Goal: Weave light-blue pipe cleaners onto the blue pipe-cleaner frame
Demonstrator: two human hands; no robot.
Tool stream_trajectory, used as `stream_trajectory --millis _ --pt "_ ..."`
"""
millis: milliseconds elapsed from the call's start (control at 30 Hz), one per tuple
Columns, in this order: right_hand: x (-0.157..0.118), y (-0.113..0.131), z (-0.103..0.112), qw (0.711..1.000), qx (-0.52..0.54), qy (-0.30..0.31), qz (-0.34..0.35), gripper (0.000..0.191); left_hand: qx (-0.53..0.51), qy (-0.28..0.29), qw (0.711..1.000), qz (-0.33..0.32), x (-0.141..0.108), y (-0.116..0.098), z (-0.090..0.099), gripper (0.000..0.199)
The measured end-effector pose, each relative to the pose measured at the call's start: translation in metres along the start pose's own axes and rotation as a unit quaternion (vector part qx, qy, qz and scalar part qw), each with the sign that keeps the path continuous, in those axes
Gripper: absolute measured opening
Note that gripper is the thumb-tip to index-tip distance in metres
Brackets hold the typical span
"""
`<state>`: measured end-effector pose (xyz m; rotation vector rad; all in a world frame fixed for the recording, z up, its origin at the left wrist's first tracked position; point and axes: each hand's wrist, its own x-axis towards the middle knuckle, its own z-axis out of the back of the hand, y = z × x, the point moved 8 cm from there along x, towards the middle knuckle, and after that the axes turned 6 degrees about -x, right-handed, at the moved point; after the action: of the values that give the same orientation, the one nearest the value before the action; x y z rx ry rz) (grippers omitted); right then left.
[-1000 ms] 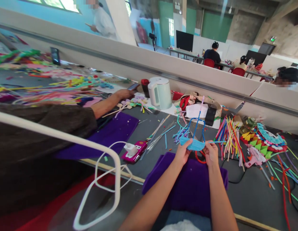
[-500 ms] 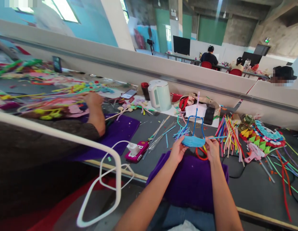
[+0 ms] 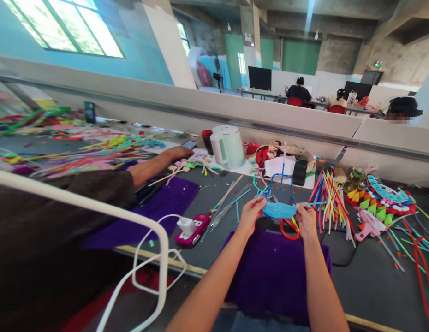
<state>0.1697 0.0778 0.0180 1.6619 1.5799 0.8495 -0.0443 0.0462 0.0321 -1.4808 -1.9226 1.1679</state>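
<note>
A light-blue curved piece of pipe cleaners (image 3: pixel 279 210) is stretched between my two hands, above the front of the table. My left hand (image 3: pixel 251 216) pinches its left end with thumb and fingers. At the right end, my right hand (image 3: pixel 307 222) grips it, and a straight blue pipe cleaner (image 3: pixel 317 203) sticks out to the right past those fingers. Just behind the piece rises a darker blue bent pipe-cleaner frame (image 3: pixel 282 176) with a pale upright tip; whether they are joined I cannot tell. Red-handled scissors (image 3: pixel 289 236) lie below, partly hidden, by the purple cloth (image 3: pixel 277 276).
To the left, a co-worker's arm (image 3: pixel 150 168) reaches to a phone (image 3: pixel 189 144). A kettle (image 3: pixel 230 145), a magenta power strip (image 3: pixel 192 230) with white cable, pipe-cleaner bundles (image 3: pixel 330 203) and a pink glue gun (image 3: pixel 369 225) lie around. A white tubular bar (image 3: pixel 97 200) crosses lower left.
The co-worker's hand has moved from the colourful pile to the phone, forward and right. My view has tilted up slightly. Both my hands keep their hold on the blue piece.
</note>
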Motion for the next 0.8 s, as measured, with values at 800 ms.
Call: stream_trajectory --millis 800 --pt "0.001 -0.006 -0.017 0.998 -0.057 0.025 0.007 0.015 0.418 0.178 0.864 -0.219 -0.022 0.000 -0.078 0.046"
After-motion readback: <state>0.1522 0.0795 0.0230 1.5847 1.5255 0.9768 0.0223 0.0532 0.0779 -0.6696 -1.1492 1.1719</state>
